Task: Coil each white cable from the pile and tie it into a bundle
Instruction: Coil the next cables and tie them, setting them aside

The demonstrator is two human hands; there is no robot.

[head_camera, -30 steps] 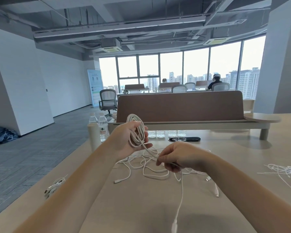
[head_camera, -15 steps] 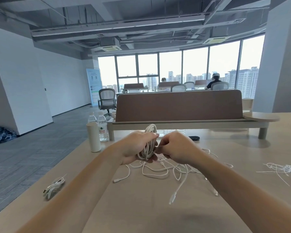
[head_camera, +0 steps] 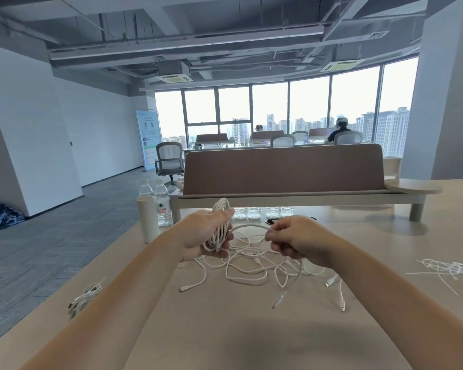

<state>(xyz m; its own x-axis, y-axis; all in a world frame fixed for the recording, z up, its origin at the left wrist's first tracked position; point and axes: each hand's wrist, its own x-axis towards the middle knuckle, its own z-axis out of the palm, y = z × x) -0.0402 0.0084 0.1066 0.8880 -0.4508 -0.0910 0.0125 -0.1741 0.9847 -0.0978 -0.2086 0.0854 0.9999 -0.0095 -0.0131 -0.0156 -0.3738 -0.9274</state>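
My left hand (head_camera: 203,233) grips a coil of white cable (head_camera: 221,209), held upright above the table. A free stretch of the same cable arcs from the coil to my right hand (head_camera: 294,241), which pinches it a short way to the right. Its tail hangs down to a plug end (head_camera: 277,301) near the table. Below both hands lies the pile of loose white cables (head_camera: 251,268), tangled on the beige table (head_camera: 225,329). A finished bundle (head_camera: 84,297) rests near the left table edge.
White cable ties (head_camera: 447,271) lie scattered at the right. A white tumbler (head_camera: 148,218) and water bottles (head_camera: 163,205) stand at the back left, in front of a brown desk divider (head_camera: 284,169). Small bottles (head_camera: 262,212) line up beneath the divider's shelf.
My right hand came up to the coil, then drew away to the right with a length of cable. The cable's tail rose off the table and the coil grew.
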